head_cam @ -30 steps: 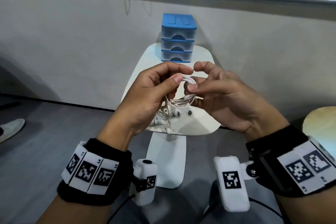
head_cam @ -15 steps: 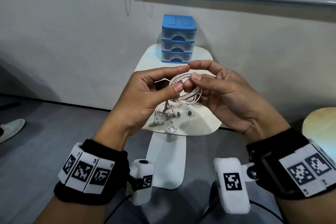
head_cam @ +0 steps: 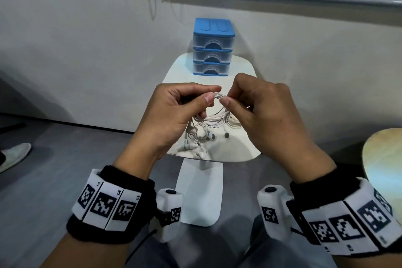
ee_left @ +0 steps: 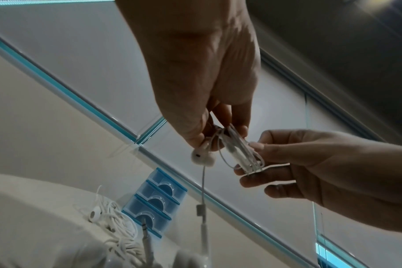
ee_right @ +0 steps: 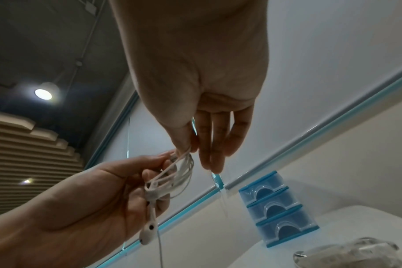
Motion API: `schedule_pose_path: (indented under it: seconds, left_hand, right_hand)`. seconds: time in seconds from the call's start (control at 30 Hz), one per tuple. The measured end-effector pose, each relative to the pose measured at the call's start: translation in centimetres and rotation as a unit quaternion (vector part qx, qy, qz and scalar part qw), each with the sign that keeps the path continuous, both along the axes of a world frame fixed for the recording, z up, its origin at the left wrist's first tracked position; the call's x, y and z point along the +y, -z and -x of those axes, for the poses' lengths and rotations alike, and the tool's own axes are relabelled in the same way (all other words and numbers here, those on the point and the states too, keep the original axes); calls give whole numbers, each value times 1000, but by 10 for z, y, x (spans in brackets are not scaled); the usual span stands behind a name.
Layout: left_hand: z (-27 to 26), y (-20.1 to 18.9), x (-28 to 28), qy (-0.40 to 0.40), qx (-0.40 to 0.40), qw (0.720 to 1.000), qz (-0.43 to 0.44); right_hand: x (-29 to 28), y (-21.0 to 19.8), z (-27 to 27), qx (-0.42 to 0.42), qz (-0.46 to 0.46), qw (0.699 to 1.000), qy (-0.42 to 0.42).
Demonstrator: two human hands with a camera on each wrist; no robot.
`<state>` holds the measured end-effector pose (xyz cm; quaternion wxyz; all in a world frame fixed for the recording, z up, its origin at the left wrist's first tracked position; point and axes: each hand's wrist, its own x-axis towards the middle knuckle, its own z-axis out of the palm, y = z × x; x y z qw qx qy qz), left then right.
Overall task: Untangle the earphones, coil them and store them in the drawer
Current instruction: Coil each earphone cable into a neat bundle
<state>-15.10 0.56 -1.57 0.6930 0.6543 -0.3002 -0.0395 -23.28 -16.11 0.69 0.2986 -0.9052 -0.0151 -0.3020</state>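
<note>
Head view is showing both hands raised above the white worktop (head_cam: pixel 235 76), the left hand (head_cam: pixel 174 115) and the right hand (head_cam: pixel 267 113) each pinching the top of the coiled white earphones (head_cam: pixel 217 115); the coil is hanging roughly upright between them, one earbud (ee_left: pixel 202 157) dangling below on a straight downward wire. More tangled earphones (head_cam: pixel 195 143) are lying on the worktop beneath (plugs pointing outward), in front of the blue drawer unit (head_cam: pixel 212 47). Wristband tags (head_cam: pixel 106 204) are reading L4 and L5.
</note>
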Motion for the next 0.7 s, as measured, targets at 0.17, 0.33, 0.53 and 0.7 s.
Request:
schedule_pose_path:
  seconds: [0.17,0.33,0.53,0.7]
  left_hand:
    - [-1,-5,-2,-6,-33,999,-38]
    - [0,-6,-12,-4,-31,998,-55]
    - [2,-3,-22,15,-19,999,-36]
    - [3,-2,-21,34,-6,999,-9]
  right_hand:
    - [-5,-3,-2,59,-66,996,-17]
    - [-11,3,-1,105,-274,953,-80]
    - [-10,9,4,128,-457,876,-87]
    - [-15,8,3,168,-591,778,-130]
